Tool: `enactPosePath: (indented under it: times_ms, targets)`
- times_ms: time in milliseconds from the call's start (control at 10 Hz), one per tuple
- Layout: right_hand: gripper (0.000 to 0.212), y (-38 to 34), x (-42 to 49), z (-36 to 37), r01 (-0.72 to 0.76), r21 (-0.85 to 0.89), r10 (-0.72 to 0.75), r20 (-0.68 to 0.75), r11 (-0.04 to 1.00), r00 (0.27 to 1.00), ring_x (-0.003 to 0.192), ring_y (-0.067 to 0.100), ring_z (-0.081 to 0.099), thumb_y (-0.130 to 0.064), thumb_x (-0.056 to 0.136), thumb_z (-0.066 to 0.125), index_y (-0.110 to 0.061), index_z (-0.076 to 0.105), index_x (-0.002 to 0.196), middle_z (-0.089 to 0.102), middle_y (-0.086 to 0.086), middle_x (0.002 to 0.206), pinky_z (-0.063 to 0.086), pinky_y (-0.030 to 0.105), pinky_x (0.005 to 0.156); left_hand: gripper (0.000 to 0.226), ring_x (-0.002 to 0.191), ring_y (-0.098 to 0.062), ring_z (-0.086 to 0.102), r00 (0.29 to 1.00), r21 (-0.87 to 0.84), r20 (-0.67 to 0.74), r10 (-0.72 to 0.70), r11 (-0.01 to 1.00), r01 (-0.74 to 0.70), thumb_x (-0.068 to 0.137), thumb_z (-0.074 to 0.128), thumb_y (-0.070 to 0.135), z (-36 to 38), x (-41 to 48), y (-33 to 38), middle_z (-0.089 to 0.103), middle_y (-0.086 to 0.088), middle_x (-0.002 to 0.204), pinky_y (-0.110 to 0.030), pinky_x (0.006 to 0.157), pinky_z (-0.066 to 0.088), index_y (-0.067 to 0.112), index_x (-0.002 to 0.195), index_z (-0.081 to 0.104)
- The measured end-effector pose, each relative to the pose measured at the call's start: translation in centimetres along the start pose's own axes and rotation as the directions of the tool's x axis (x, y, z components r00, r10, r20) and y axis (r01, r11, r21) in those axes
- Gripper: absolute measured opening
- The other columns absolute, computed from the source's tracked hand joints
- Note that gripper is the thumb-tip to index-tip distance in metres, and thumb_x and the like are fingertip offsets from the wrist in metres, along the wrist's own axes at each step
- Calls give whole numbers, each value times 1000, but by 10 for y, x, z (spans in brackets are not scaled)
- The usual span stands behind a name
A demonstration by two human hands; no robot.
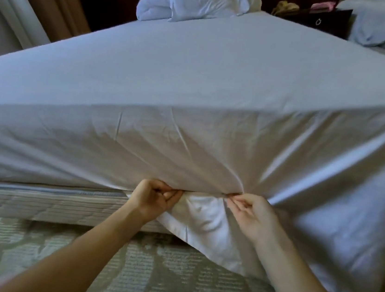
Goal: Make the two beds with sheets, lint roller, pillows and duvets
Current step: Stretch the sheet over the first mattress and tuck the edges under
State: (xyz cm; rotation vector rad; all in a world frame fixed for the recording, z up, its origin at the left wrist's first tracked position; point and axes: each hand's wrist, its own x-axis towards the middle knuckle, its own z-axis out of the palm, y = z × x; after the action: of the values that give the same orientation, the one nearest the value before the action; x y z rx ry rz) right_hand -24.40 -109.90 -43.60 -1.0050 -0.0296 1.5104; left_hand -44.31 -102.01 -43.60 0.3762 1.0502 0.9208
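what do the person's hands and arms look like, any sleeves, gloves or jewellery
The left hand and right hand are bare: no gloves, and no ring, watch or bracelet shows. Both forearms are uncovered too, with no sleeve visible along the lengths that are in view.

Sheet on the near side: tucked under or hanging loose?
Loose: the sheet hangs down past the quilted base, pinched by left hand and right hand.

Single head-worn wide-angle camera, sited at the near side of the bed [46, 203], faces forward and down, close over the left hand [156, 197] and right hand [252, 214] at the sheet [194, 85] edge, carpet [76, 253] below, horizon tilted.
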Motion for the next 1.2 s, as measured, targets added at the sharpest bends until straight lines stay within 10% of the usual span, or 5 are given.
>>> enactPosePath:
  times_ms: [200,500,900,1100,1200]
  targets:
    - [20,-11,-4,-9,-6,-73,7,12,997,1000,94,27,62,10,92,38,5,51,106,59,22,111,50,40,91,30,107,-35,55,986,-13,136,-99,995,101,88,29,-9,-4,-3,3,57,-22,116,-43,99,43,-6,102,55]
    - [62,10,-21,-40,-288,-840,70,-289,459,955,75,19,68,-51,83,63,-6,45,122,66,20,103,54,21,55,25,106,-30,57,954,-35,276,-119,990,133,86,32,-8,-18,14,1,61,-17,106,-43,92,46,1,90,54]
    - [26,27,6,-6,32,-549,-153,-176,835,972,31,8,54,-12,100,43,-5,50,76,59,2,41,37,12,31,27,85,-25,59,942,-72,312,-124,986,154,84,37,-7,-19,5,4,59,-12,79,-47,103,39,6,64,51]
    - [21,10,-1,-1,151,-260,-196,-155,954,968,71,29,67,-4,101,34,8,50,108,68,23,86,58,28,64,26,114,-32,57,915,-129,371,-159,967,221,72,47,-6,-18,-2,8,63,-16,117,-47,103,41,3,93,60]
    - [33,8,-1,2,189,-18,-190,-131,982,973,111,38,55,4,99,30,13,38,130,48,31,129,42,43,101,72,116,-34,58,892,-163,432,-134,961,224,45,74,-12,-24,2,9,58,-18,128,-51,96,46,3,113,55]
